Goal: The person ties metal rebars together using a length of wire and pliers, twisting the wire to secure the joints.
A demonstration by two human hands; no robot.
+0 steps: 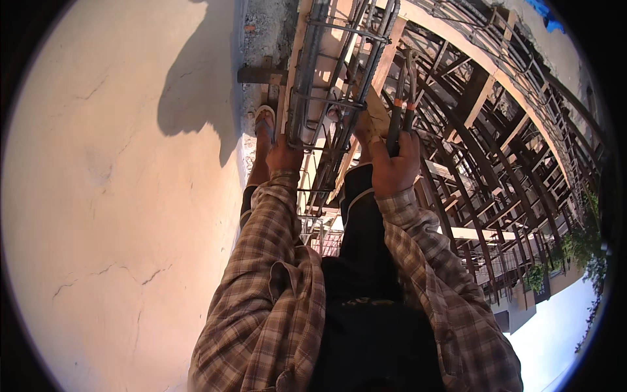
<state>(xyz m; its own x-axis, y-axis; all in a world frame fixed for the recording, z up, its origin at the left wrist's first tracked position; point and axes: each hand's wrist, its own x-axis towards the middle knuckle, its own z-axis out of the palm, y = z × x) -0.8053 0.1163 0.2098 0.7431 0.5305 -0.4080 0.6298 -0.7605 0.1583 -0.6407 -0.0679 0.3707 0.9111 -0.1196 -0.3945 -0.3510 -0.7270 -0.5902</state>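
My right hand (397,166) is closed around the handles of a pair of pincers (410,114). They have dark grips with orange bands, and their metal jaws point up and away from me. On the left, my left hand (285,157) is closed at the near end of a thick steel bar and a wooden board edge; its fingers are mostly hidden, so what it grips cannot be made out. Between both hands runs a rebar cage (333,98), long bars crossed by thin stirrups, lying along wooden formwork.
A cracked plastered wall (117,196) fills the left side, close to my left arm. My sandalled foot (264,121) stands on a narrow strip beside it. To the right, a dense lattice of wooden props (483,150) drops away below a curved formwork board (483,55).
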